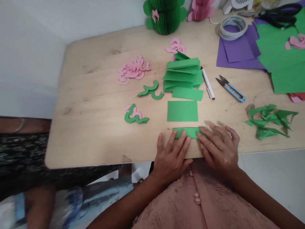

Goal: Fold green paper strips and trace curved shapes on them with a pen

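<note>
A narrow folded green paper strip (pixel 192 132) lies flat near the table's front edge. My left hand (pixel 172 154) rests on its left part with the fingers spread. On the strip's right end are the fingertips of my right hand (pixel 220 145), whose fingers are also apart. Just beyond the strip lies a flat green rectangle (pixel 182 111). Behind that are another green piece (pixel 187 93) and a loose stack of folded green papers (pixel 182 74). A white pen (pixel 207 83) lies right of the stack, and blue thread snips (pixel 231 89) are farther right.
Pink cutouts (pixel 134 70) and curved green cutouts (pixel 152 90) lie left of the stack. Green scraps (pixel 271 121) are at the right. Tape rolls (pixel 233 28), purple paper (pixel 240 51) and black scissors (pixel 278 16) are at the back right. Another person's arm (pixel 39 206) shows lower left.
</note>
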